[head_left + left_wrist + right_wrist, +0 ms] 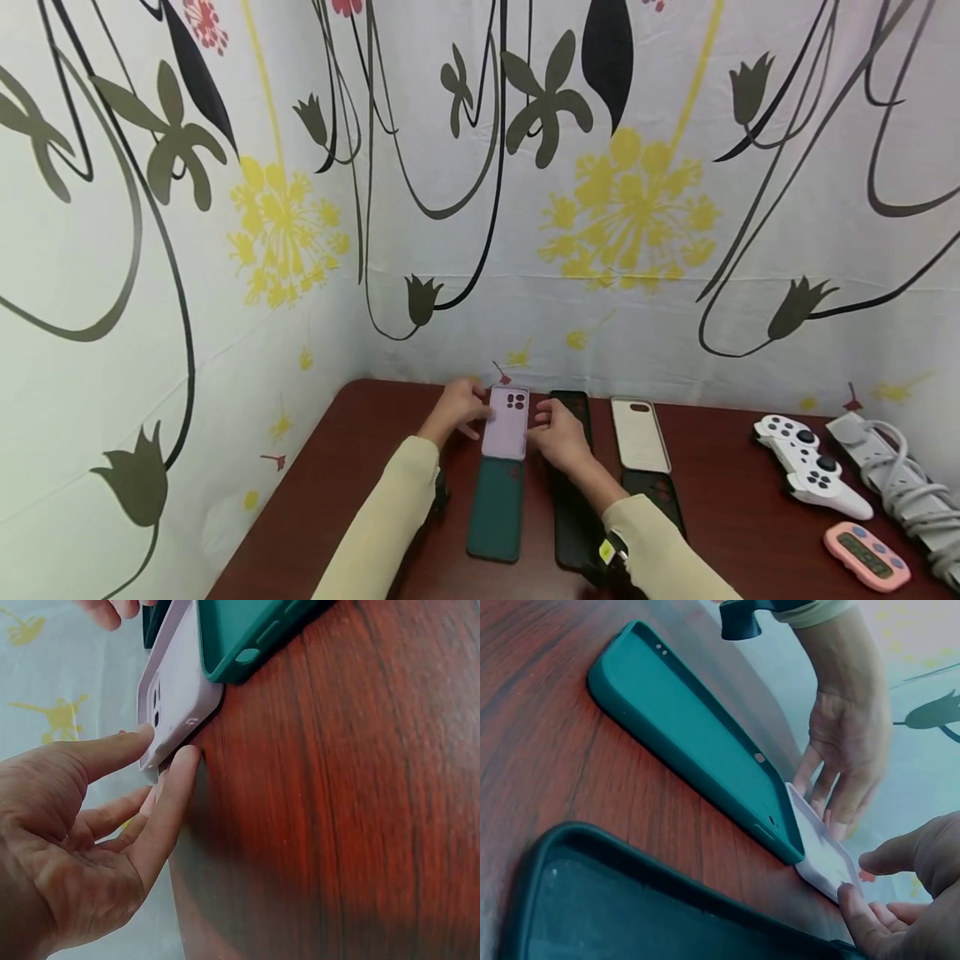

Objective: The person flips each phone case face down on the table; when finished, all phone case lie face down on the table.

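Observation:
A lilac phone case (506,423) lies on the table between both hands, its camera cutouts at the far end. My left hand (459,406) is at its left edge; in the left wrist view, one fingertip touches the rim and another lies beside the outer side. From the right, my right hand (560,435) reaches the opposite edge, one fingertip against it in the right wrist view. The fingers of both hands are extended rather than curled. Just nearer than the lilac case sits a dark green phone case (697,750), end to end with it, hollow side up.
Right of these, black phone cases (572,533) lie partly under my right forearm. Beyond them are a cream case (641,437) and another dark case (660,492). A white game controller (813,467), a pink timer-like device (867,556) and a power strip (900,475) occupy the right side.

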`<state>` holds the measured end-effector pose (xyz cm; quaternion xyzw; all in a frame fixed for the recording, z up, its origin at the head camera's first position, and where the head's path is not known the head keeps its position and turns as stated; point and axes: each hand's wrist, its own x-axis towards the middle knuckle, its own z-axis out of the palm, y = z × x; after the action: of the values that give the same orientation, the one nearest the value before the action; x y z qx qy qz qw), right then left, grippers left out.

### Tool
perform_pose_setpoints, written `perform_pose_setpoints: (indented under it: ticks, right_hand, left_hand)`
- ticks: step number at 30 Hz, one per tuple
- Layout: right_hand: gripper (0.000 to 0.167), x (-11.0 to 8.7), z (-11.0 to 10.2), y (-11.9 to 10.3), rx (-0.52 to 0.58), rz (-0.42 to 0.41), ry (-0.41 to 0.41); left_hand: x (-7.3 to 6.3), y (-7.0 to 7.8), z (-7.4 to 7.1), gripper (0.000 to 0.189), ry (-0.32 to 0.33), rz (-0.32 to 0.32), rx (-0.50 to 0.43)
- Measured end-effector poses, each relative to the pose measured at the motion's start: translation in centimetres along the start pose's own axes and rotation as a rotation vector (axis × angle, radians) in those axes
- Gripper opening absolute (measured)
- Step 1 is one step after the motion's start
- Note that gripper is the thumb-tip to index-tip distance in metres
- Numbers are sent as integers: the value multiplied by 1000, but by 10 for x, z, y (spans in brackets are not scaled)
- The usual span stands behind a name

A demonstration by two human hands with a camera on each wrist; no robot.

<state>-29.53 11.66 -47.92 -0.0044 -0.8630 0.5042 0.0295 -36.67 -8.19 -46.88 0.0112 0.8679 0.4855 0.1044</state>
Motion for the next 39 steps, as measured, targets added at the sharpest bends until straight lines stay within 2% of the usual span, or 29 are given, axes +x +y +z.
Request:
perform_pose_setpoints:
  ticks: [8, 11, 18, 21, 23, 29, 35, 37, 39]
  right_hand:
    - [40, 2, 11, -4, -215, -30, -16]
    - [40, 3, 14, -6, -243, -51, -10]
    - [46, 2, 24, -3, -317, -132, 34]
    - [44, 3, 28, -2, -362, -131, 17]
    - [40, 2, 27, -7, -385, -98, -2]
    - [35, 5, 29, -5, -421, -92, -22]
    - [55, 3, 32, -7, -383, -102, -15]
    - [56, 3, 33, -7, -379, -109, -8]
    - [49, 4, 33, -7, -393, -117, -7]
  left_hand:
    - [5, -4, 4, 53, 1, -30, 31]
    - [7, -6, 6, 51, 4, -35, 43]
    - [4, -6, 7, 49, 27, 9, 83]
    - [4, -6, 8, 47, 49, 7, 89]
    - [4, -5, 8, 45, 58, 4, 93]
    - [8, -6, 9, 42, 71, 5, 108]
    - [12, -8, 8, 38, 71, 18, 98]
    - [12, -9, 7, 38, 67, 24, 84]
    - [13, -9, 6, 39, 61, 25, 76]
